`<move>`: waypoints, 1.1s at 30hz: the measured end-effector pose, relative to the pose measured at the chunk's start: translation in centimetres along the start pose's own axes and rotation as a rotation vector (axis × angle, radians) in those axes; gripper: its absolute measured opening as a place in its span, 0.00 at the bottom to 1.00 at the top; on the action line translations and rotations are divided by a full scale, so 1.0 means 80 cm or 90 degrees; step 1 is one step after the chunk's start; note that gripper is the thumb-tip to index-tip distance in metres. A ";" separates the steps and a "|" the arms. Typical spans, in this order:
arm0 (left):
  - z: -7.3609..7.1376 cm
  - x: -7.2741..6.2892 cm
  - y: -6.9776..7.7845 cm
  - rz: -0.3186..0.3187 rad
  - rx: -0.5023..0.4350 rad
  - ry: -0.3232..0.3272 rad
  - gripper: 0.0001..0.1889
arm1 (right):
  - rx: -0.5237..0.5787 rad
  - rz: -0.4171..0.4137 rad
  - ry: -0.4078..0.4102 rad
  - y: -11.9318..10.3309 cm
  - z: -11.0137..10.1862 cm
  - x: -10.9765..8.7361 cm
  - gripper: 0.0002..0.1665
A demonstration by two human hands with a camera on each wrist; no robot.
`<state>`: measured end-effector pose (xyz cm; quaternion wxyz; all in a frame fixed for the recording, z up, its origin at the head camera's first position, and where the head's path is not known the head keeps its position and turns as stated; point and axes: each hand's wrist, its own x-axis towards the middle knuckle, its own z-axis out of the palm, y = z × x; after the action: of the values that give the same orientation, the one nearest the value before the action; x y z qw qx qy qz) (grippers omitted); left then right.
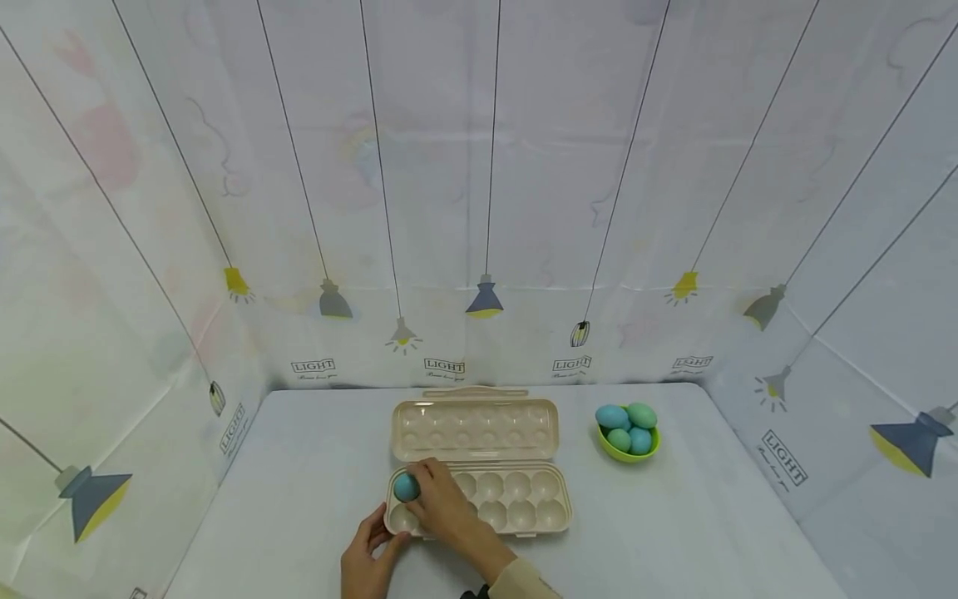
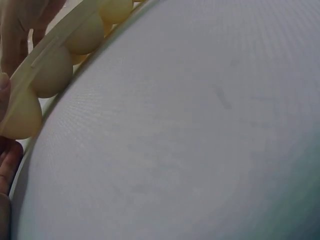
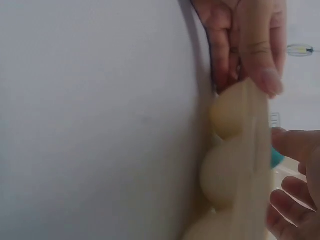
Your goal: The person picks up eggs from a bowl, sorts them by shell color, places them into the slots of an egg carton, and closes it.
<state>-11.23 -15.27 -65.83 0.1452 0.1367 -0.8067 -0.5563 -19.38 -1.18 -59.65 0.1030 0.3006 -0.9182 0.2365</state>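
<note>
A beige plastic egg box (image 1: 520,532) with two rows of round cups lies on the white table, its lid (image 1: 476,408) folded back. At the box's left end, my left hand (image 1: 367,556) holds the near corner, thumb over the rim and fingers against the side; the right wrist view shows this hand (image 3: 255,45) too. My right hand (image 1: 447,506) reaches across the box and holds a blue egg (image 1: 407,487) at the far left cup. Whether the egg touches the cup's bottom is hidden. In the right wrist view the egg (image 3: 276,158) shows only partly, near the thumb.
A small lime-green bowl (image 1: 624,454) with several blue and green eggs stands to the right of the box. White cloth (image 1: 314,449) covers the table. Curtains (image 1: 539,208) printed with hanging lamps stand behind and at both sides.
</note>
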 end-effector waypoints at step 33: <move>0.004 0.000 -0.003 0.001 -0.006 0.016 0.33 | -0.141 0.010 0.229 0.180 -0.184 -0.029 0.34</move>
<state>-11.34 -15.12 -66.16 0.1564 0.1427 -0.8021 -0.5583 -25.50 17.46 -53.05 0.2955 0.2334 -0.9078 0.1849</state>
